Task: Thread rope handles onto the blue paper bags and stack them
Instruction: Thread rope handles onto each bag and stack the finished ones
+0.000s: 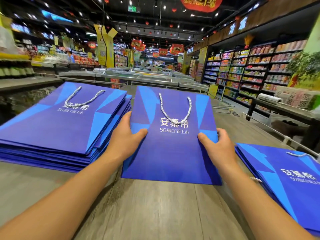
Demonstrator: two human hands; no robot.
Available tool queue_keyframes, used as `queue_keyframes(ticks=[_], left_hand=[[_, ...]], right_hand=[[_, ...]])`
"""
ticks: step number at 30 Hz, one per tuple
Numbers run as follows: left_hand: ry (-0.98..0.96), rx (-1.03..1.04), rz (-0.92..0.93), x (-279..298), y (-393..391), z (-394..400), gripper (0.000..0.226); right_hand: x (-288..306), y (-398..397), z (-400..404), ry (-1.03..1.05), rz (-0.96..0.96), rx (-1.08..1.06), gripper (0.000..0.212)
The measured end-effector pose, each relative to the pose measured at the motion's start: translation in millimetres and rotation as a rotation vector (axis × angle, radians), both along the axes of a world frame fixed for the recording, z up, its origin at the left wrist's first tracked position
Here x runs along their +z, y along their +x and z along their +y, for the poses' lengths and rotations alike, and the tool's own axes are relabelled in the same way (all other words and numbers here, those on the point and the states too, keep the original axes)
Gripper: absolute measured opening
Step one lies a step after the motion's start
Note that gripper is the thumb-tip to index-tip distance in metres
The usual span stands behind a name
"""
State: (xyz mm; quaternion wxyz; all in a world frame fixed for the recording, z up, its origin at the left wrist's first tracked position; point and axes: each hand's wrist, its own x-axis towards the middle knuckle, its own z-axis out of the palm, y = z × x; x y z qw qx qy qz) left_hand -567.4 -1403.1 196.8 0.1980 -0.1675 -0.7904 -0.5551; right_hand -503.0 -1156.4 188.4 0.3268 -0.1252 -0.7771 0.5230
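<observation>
A person is holding a flat blue paper bag (pixel 173 149) by its two long sides over the middle of the wooden bench (pixel 147 205), its lower edge sitting near the bench top and its upper end tipping up and away. The left hand (pixel 124 137) is gripping the bag's left side, thumb lying across the printed face and the other fingers tucking behind the paper. The right hand (pixel 218 144) is gripping the right side the same way, thumb on the front, fingers curling round the edge and mostly hiding behind it. A white rope handle (pixel 174 110) is hanging in a loop down the bag's face, both ends entering near the top edge.

Toward the bench's left edge a tall stack of bags (pixel 57 129) is lying flat, the top one showing its own rope loop (pixel 83 97). At the right edge a lower pile of bags (pixel 284 179) is lying fanned out, running past the near right corner, with a bit of cord (pixel 297 155) showing at its top
</observation>
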Motion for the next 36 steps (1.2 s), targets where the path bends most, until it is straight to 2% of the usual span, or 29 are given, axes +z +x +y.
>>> queue_keyframes(ticks=[4, 7, 9, 10, 14, 18, 22, 24, 28, 36], left_hand=[[-0.306, 0.022, -0.102, -10, -8, -2, 0.058], [-0.628, 0.043, -0.157, -15, -11, -3, 0.07], [-0.836, 0.04, -0.159, -14, -8, 1, 0.074], [-0.88, 0.013, -0.154, -14, -7, 4, 0.072], [-0.896, -0.076, -0.123, -14, 2, 13, 0.066], [-1.057, -0.094, -0.136, -20, 7, 25, 0.074], [-1.169, -0.146, -0.079, -25, 9, 32, 0.079], [-1.22, -0.206, -0.11, -27, 12, 33, 0.081], [-1.244, -0.212, -0.2, -28, 9, 32, 0.088], [-1.212, -0.138, -0.293, -27, 3, 19, 0.096]], right_hand=[[-3, 0, 5, 0.186, -0.334, -0.025, 0.05], [-8, -3, 9, 0.43, -0.518, -0.029, 0.086], [-10, -2, 5, 0.548, -0.598, 0.028, 0.087], [-12, -3, 4, 0.589, -0.608, 0.057, 0.083], [-14, -7, -7, 0.672, -0.516, 0.094, 0.07], [-17, -13, -16, 0.767, -0.431, 0.167, 0.065], [-24, -17, -23, 0.929, -0.561, 0.242, 0.069], [-26, -18, -25, 0.961, -0.666, 0.245, 0.074], [-25, -13, -20, 0.889, -0.838, 0.172, 0.086], [-21, -6, 0, 0.858, -0.957, 0.103, 0.087]])
